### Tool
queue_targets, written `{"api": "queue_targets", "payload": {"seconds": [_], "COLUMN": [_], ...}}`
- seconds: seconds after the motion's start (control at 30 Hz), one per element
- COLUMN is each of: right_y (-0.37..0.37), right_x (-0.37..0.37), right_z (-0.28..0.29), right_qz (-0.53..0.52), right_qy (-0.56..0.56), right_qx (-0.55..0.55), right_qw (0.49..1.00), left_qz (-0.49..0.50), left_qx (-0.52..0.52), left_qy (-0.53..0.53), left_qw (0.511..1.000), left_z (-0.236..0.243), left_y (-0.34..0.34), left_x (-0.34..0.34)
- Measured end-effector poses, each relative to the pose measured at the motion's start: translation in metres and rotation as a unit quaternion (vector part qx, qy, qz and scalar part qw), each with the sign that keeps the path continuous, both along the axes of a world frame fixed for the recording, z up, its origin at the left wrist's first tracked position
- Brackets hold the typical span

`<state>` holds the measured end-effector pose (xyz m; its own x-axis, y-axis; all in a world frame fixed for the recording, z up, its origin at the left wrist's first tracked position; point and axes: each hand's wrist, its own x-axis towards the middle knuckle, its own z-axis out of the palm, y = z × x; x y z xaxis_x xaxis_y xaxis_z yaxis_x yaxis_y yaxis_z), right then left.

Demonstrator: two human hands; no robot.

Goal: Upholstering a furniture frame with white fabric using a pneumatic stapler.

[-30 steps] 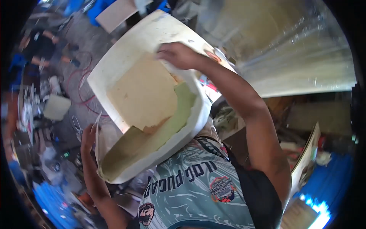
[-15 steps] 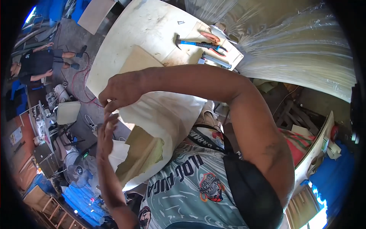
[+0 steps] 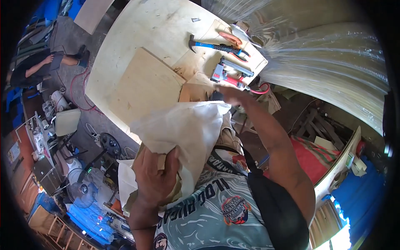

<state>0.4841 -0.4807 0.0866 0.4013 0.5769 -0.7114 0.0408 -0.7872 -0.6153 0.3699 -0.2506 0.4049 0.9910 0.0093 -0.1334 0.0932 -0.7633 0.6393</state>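
Note:
White cloth [image 3: 183,123] lies over my lap and the near edge of the work table. My left hand [image 3: 156,175] grips its edge, thumb and fingers pinched on the material. On the far side of the cloth, my right hand [image 3: 233,96] reaches over the table's near right part, beside a small dark object [image 3: 217,95] that I cannot make out. That hand's fingers are blurred and partly hidden. Just beyond it lies a staple gun [image 3: 228,78] in grey and red, with a red hose [image 3: 262,88] attached.
A blue-handled hammer [image 3: 214,46] and a reddish-brown object [image 3: 230,38] lie farther back on the pale table [image 3: 125,46]. A flat wooden board [image 3: 143,85] covers its middle. Plastic-wrapped furniture [image 3: 316,54] stands at right. A person [image 3: 39,66] and a fan [image 3: 81,187] are at left.
My hands have parted: the right moved from the left side across to the table's right, near the staple gun. My left came lower onto the cloth, and the cloth's near part folded over.

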Motion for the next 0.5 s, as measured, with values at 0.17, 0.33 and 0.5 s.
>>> {"api": "queue_targets", "payload": {"seconds": [0.17, 0.33, 0.5], "right_y": [0.015, 0.065, 0.097], "right_x": [-0.068, -0.023, 0.017], "right_z": [-0.100, -0.092, 0.045], "right_qz": [-0.036, -0.201, -0.282], "right_qy": [-0.056, -0.184, -0.159], "right_qx": [0.011, 0.020, 0.220], "right_qw": [0.998, 0.962, 0.920], "left_qz": [-0.008, 0.056, 0.174], "left_qx": [-0.015, -0.033, -0.227], "left_qy": [-0.031, -0.032, 0.034], "left_qw": [0.999, 0.997, 0.958], "left_z": [-0.005, -0.005, -0.005], "left_y": [0.005, 0.003, 0.020], "left_x": [-0.001, -0.001, 0.001]}}
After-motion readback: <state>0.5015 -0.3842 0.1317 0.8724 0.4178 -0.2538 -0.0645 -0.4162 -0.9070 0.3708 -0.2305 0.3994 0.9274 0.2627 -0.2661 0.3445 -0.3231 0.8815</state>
